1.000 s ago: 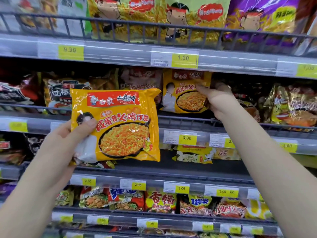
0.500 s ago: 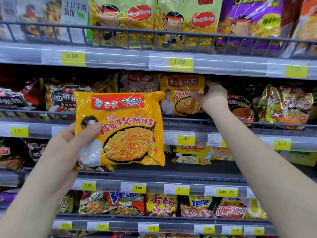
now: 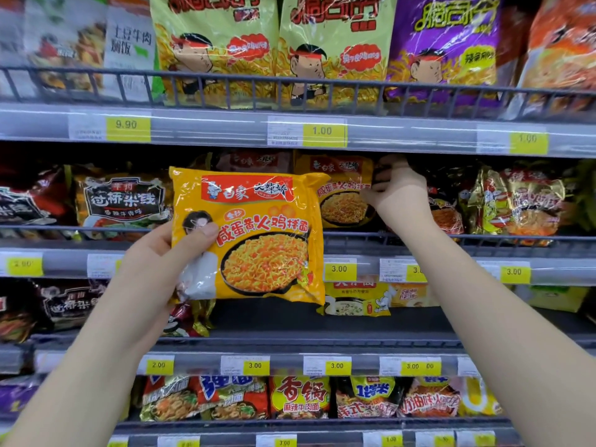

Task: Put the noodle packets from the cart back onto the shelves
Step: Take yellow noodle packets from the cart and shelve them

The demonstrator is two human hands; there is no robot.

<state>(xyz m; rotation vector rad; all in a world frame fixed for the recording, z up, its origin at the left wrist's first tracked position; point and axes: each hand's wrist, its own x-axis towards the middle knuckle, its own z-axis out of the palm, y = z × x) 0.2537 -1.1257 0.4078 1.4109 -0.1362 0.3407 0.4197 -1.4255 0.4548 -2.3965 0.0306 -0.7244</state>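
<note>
Gripping yellow packet by its lower left corner: left hand, thumb on front, packet aloft before shelf. Right hand, fingers curled, pinches twin packet standing on that shelf.

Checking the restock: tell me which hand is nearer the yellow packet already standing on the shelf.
Right. The right hand is at the right edge of the shelved yellow packet; the left hand is lower left, holding a matching packet.

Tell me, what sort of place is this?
Most likely a supermarket's instant-noodle aisle: tiered shelves packed with noodle packets, yellow price tags along every shelf edge, and a left hand holding up a yellow noodle packet.
</note>
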